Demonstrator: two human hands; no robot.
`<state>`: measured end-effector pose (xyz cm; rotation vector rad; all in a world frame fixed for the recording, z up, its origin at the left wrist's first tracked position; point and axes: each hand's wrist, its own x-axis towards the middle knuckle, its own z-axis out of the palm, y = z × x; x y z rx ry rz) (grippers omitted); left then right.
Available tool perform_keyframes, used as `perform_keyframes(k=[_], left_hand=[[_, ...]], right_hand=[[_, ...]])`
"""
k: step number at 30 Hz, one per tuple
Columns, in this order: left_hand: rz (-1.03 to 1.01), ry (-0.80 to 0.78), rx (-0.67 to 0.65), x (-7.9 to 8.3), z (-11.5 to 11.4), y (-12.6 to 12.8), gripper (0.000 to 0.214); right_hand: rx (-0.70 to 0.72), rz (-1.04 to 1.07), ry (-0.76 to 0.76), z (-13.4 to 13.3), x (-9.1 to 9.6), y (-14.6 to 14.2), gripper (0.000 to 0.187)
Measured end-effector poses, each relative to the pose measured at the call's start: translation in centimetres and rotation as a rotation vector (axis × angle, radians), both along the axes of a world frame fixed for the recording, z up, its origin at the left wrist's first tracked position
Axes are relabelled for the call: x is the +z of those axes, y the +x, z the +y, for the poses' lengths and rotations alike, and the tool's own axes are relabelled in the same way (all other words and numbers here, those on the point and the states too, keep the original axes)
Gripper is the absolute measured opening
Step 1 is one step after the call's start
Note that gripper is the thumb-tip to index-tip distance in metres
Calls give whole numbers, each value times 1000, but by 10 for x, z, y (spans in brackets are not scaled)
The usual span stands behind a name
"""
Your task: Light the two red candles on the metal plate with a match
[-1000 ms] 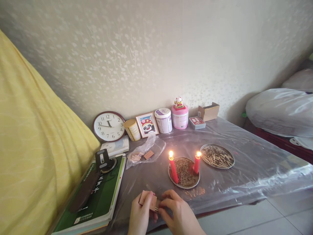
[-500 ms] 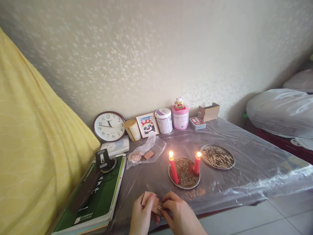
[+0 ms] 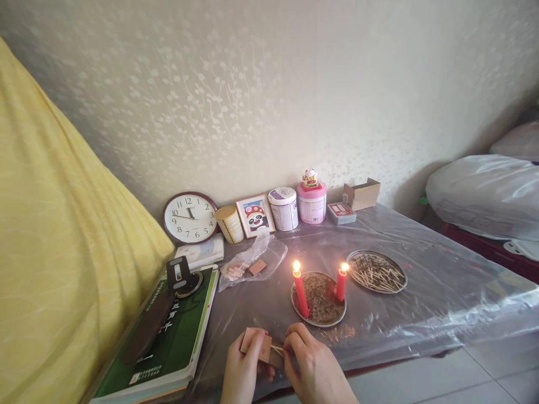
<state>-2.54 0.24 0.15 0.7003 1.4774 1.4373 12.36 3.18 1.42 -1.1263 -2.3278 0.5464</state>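
Soft daylight, plastic sheet (image 3: 421,303) glare, wide-angle edge distortion.

A wall clock (image 3: 190,217), framed picture (image 3: 255,215) and green book (image 3: 168,342) sit behind two lit candles (image 3: 300,289).

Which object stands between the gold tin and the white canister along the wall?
In the head view, a small framed cartoon picture leans against the wall between the gold tin and the white canister.

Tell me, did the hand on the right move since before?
Yes. The right hand slid slightly right, away from the matchbox in the left hand, drawing a match out, below the candle plate.
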Motion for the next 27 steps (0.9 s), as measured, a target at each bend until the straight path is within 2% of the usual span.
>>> perform_keyframes(k=[5, 7, 9, 13, 18, 21, 24, 27], left_hand=[[-130, 81, 180, 9, 0, -11, 29], [-172, 91, 249, 10, 0, -14, 30], [-199, 89, 262, 10, 0, -14, 33], [-211, 89, 161, 8, -1, -3, 36], [-236, 155, -11, 6, -4, 13, 30], [-219, 197, -57, 6, -5, 11, 28], [-68, 222, -64, 6, -5, 3, 31], [28, 237, -87, 5, -5, -2, 29]], right_hand=[[-59, 142, -58, 3, 8, 8, 17], [-106, 273, -182, 3, 11, 9, 15], [-135, 405, -333, 2, 13, 7, 17], [-119, 579, -493, -1, 12, 0, 22], [22, 731, -616, -5, 8, -6, 22], [-39, 781, -604, -4, 9, -3, 25], [-132, 801, -576, -1, 8, 1, 28], [-159, 800, -551, 1, 8, 3, 30]])
